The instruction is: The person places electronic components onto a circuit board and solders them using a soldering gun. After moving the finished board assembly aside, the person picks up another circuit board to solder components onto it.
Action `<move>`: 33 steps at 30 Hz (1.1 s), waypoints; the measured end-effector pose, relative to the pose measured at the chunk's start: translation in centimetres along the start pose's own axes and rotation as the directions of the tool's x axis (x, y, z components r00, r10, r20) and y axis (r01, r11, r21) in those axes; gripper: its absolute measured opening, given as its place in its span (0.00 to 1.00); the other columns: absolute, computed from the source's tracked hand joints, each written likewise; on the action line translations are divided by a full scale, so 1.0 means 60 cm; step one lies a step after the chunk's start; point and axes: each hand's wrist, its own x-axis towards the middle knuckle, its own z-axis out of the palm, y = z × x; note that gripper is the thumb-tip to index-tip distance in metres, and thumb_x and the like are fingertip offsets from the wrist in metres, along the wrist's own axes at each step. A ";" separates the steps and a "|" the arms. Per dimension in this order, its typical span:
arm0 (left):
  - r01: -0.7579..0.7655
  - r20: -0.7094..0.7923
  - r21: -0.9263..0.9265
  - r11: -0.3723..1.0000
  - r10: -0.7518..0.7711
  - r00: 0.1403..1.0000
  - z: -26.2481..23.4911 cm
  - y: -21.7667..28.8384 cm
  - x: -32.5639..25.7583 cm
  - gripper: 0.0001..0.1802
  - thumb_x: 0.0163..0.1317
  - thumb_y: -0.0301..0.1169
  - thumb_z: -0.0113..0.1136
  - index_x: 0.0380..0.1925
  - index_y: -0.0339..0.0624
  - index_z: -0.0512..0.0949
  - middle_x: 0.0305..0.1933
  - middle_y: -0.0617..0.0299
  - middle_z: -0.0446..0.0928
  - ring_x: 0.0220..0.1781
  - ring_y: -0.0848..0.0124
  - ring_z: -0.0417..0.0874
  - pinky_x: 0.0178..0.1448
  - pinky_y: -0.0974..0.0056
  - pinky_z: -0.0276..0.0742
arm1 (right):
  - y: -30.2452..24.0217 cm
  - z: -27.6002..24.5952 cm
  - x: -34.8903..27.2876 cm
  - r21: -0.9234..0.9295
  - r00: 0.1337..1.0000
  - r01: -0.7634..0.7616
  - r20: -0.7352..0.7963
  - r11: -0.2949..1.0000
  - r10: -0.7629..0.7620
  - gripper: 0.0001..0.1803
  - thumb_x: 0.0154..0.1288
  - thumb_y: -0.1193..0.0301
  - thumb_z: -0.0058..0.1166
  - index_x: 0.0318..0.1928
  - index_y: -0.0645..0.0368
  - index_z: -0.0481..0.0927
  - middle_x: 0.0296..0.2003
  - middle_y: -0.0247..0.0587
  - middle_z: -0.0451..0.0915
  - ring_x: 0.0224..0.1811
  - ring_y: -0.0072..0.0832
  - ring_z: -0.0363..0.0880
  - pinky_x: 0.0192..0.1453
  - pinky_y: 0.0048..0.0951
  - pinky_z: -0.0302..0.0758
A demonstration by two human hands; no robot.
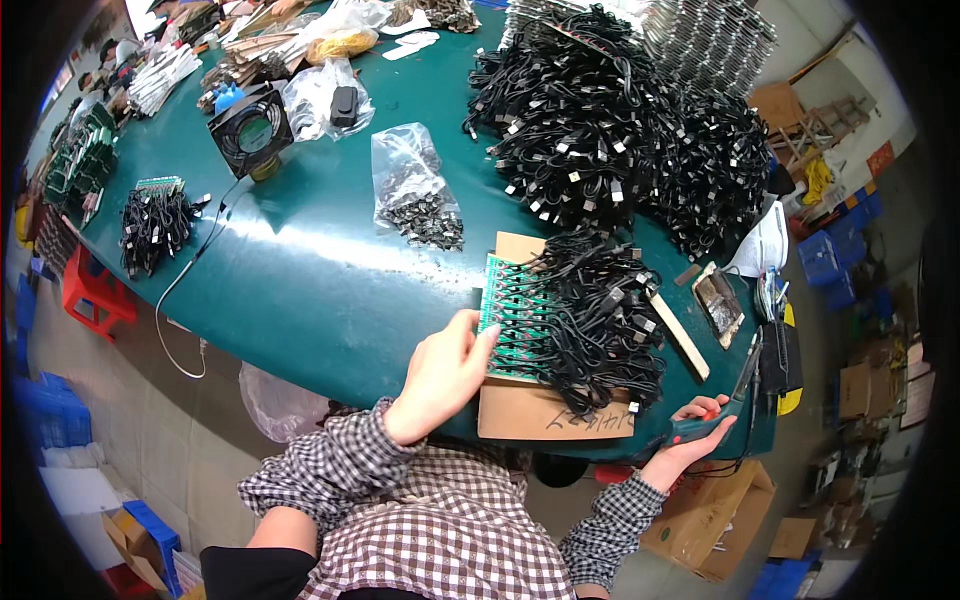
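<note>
In front of me a green circuit board panel (510,325) lies on a piece of brown cardboard (550,418). Black USB cables (600,310) run from it to the right in a thick bunch. My left hand (445,372) has its thumb and fingers closed on the panel's left edge. Low on the right, my right hand (705,428) grips a soldering iron (690,430) with a teal and red handle, its tip pointing up and away from the panel. A pale wooden strip (680,335) lies between the cables and the iron.
A big heap of black cables (570,130) covers the far right of the green table (300,300). Beyond the panel is a plastic bag of small metal parts (415,190). A black fan (250,130) and another cabled board (157,220) stand left. A blackened tray (718,300) sits right.
</note>
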 end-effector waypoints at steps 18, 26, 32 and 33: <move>0.261 0.279 -0.550 0.793 -0.121 0.953 -0.006 -0.065 0.060 0.13 0.58 0.29 0.58 0.38 0.32 0.70 0.25 0.63 0.74 0.25 0.81 0.76 0.29 0.75 0.77 | -0.020 0.032 -0.008 -0.136 0.987 -0.159 -0.033 0.978 0.156 0.19 0.63 0.58 0.48 0.47 0.57 0.67 0.31 0.30 0.68 0.33 0.18 0.70 0.33 0.21 0.77; 0.278 0.295 -0.569 0.774 -0.124 0.947 -0.005 -0.067 0.062 0.10 0.58 0.27 0.57 0.35 0.33 0.70 0.25 0.64 0.73 0.24 0.82 0.75 0.28 0.75 0.77 | -0.245 0.322 -0.045 -0.868 0.960 0.160 0.026 0.471 -0.277 0.19 0.64 0.57 0.46 0.49 0.55 0.68 0.30 0.25 0.66 0.27 0.10 0.64 0.23 0.11 0.61; 0.245 0.290 -0.538 0.807 -0.096 0.952 -0.016 -0.061 0.058 0.11 0.58 0.28 0.57 0.35 0.32 0.69 0.25 0.64 0.73 0.23 0.83 0.74 0.28 0.76 0.76 | -0.665 0.233 -0.009 -0.951 0.937 0.212 0.133 0.223 -0.323 0.20 0.65 0.57 0.45 0.50 0.58 0.67 0.29 0.26 0.68 0.28 0.12 0.66 0.24 0.12 0.65; 0.266 0.312 -0.532 0.804 -0.105 0.944 -0.019 -0.062 0.057 0.12 0.58 0.28 0.56 0.39 0.31 0.69 0.25 0.64 0.73 0.24 0.82 0.75 0.29 0.76 0.75 | -0.714 0.215 -0.005 -0.947 0.943 0.211 0.132 0.241 -0.305 0.20 0.65 0.57 0.45 0.50 0.58 0.67 0.29 0.26 0.68 0.28 0.12 0.66 0.24 0.12 0.65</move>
